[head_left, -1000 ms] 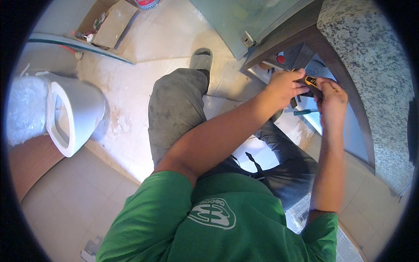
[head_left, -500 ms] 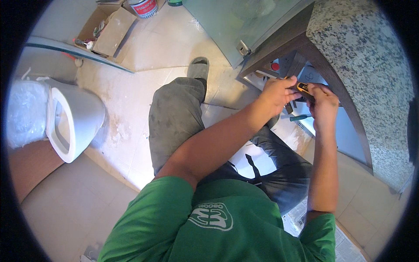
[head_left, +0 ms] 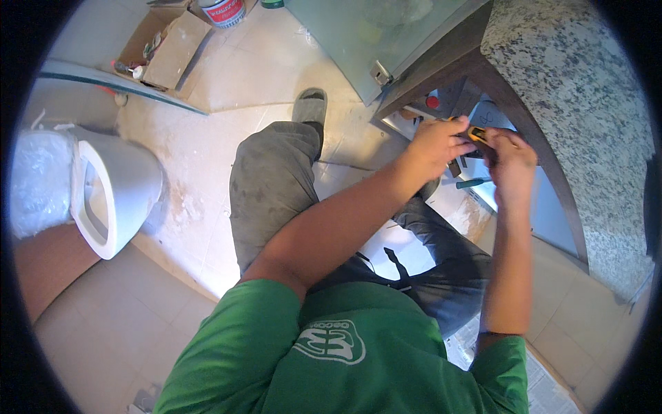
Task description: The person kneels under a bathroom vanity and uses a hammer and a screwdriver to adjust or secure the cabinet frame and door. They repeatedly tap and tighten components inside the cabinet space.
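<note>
My right hand [head_left: 512, 160] is closed round a yellow-and-black tool [head_left: 478, 134] that looks like a utility knife. Close on its left, my left hand [head_left: 440, 146] has its fingers bent together at the tool's front end. What those fingers hold is largely hidden; a short dark brown piece [head_left: 454, 168] shows just below them. Both hands are at the opening of a dark wooden cabinet [head_left: 534, 114] under a speckled stone counter [head_left: 576, 117]. A green-handled tool [head_left: 473, 183] lies beneath the hands, and a round red thing [head_left: 432, 102] is beyond them.
A frosted glass panel [head_left: 345, 41] with a metal hinge [head_left: 380, 73] stands at the cabinet's far side. To the left are a white toilet [head_left: 124, 183] and a glass edge [head_left: 124, 84]. Farther back, a cardboard box [head_left: 178, 52] of small items and a paint can [head_left: 224, 12] rest on the floor.
The view has shifted slightly. Both hands stay close together at the cabinet, the yellow-and-black tool still in the right one, which has turned a little.
</note>
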{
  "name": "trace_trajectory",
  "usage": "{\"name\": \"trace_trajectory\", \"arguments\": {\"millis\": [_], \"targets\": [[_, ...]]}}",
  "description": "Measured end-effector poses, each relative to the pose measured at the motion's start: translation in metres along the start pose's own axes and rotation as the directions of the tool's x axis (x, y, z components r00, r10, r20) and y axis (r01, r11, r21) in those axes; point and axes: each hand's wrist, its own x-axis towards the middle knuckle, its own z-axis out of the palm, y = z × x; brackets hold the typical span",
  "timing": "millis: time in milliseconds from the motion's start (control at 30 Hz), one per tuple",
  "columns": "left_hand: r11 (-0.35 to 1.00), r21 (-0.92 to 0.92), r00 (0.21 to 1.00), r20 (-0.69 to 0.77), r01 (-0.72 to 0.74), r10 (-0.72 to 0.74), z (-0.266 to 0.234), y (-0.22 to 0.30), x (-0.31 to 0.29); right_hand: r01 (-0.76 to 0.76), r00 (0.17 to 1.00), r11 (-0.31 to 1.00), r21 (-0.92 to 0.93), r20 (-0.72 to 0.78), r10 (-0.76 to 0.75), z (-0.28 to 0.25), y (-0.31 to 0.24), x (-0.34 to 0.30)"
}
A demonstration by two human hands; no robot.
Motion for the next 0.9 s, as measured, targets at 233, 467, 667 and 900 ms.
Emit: {"name": "trace_trajectory", "arguments": {"millis": [233, 467, 667, 900], "targets": [[0.998, 0.056, 0.998, -0.052, 0.027, -0.024, -0.009, -0.006, 0.004, -0.124, 0.992, 0.990, 0.072, -0.007, 0.124, 0.004, 0.023, 0.004], [0.991, 0.122, 0.999, 0.014, 0.048, -0.050, 0.012, -0.017, -0.015, -0.112, 0.993, 0.992, 0.058, -0.034, 0.114, -0.020, -0.001, -0.024], [0.731, 0.633, 0.965, -0.206, 0.256, -0.160, -0.058, 0.002, -0.009, -0.166, 0.980, 0.986, 0.036, -0.110, 0.169, -0.063, 0.040, -0.053], [-0.275, 0.956, 0.688, 0.135, 0.097, 0.713, -0.087, 0.025, 0.020, -0.313, 0.937, 0.920, 0.237, -0.078, 0.339, -0.084, 0.156, -0.108]]}}
